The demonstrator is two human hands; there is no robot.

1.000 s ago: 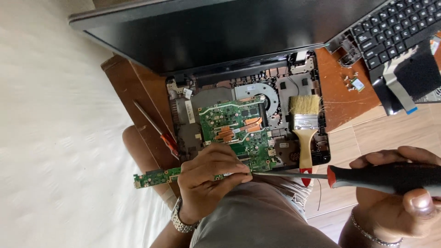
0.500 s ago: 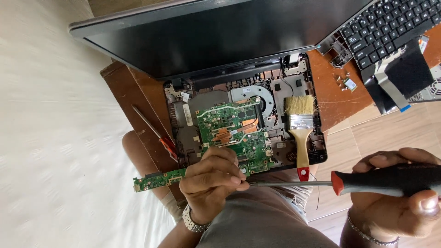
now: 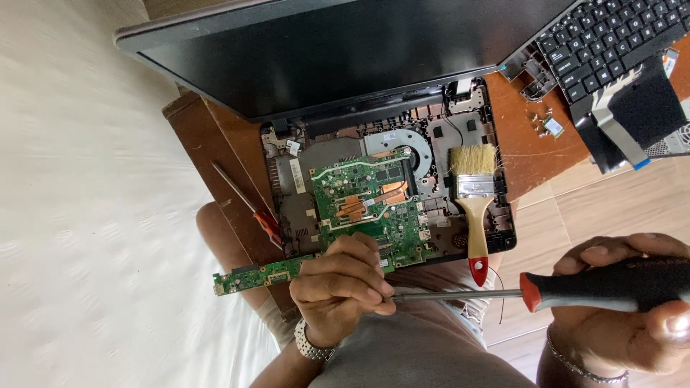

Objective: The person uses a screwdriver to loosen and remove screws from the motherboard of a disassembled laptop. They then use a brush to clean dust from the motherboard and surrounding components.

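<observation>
Green circuit strip [image 3: 262, 273] is now pinched in the left hand [image 3: 338, 287] with the shaft tip drawn close; the right hand [image 3: 618, 316] stays clamped on the screwdriver [image 3: 575, 291], suggesting alignment.

A small brown wooden table [image 3: 208, 136] stood on a pale tiled floor [image 3: 596, 208] at right, with a white bedsheet [image 3: 79, 201] stretching left.

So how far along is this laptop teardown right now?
Done: the keyboard is off and lies aside, baring the green main board. In hand: the left hand holds a small narrow board, the right hand a screwdriver. Left: the main board sits in the case.
</observation>
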